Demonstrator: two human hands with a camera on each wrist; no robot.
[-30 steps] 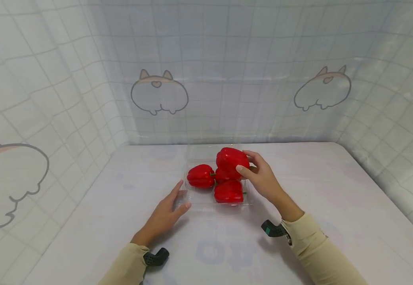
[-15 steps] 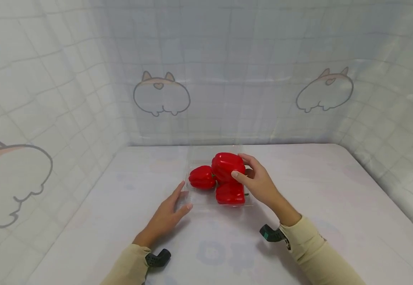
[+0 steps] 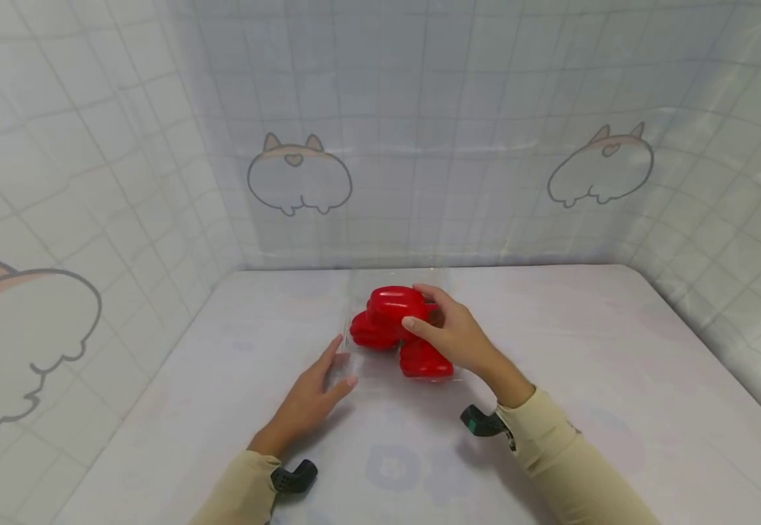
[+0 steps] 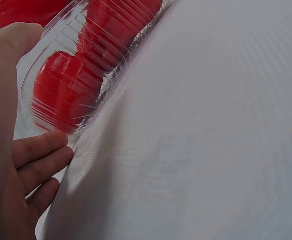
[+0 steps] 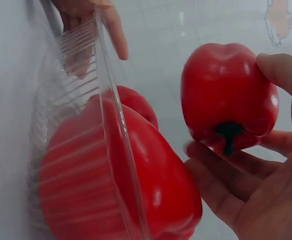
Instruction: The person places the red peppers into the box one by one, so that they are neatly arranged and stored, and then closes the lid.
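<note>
My right hand (image 3: 455, 337) grips a red bell pepper (image 3: 395, 308) between thumb and fingers, above a clear plastic container (image 3: 372, 370). In the right wrist view this pepper's green stem (image 5: 229, 136) faces the hand, and the pepper is raised beside the ribbed container wall. Other red bell peppers lie inside: one at the left (image 3: 365, 334), one at the front (image 3: 425, 360), and another partly hidden behind the right hand. My left hand (image 3: 306, 401) is at the container's near left corner, fingers extended, fingertips right at the ribbed side (image 4: 86, 107) in the left wrist view.
The container's open clear lid (image 3: 400, 277) lies toward the back of the pale table (image 3: 551, 321). Grid-patterned curtains (image 3: 446, 168) with animal drawings close off the back and sides. Each sleeve cuff carries a dark wrist mount (image 3: 295, 477).
The held pepper has moved left and slightly lower with my right hand, now over the left pepper. The left hand stays almost still at the container's corner.
</note>
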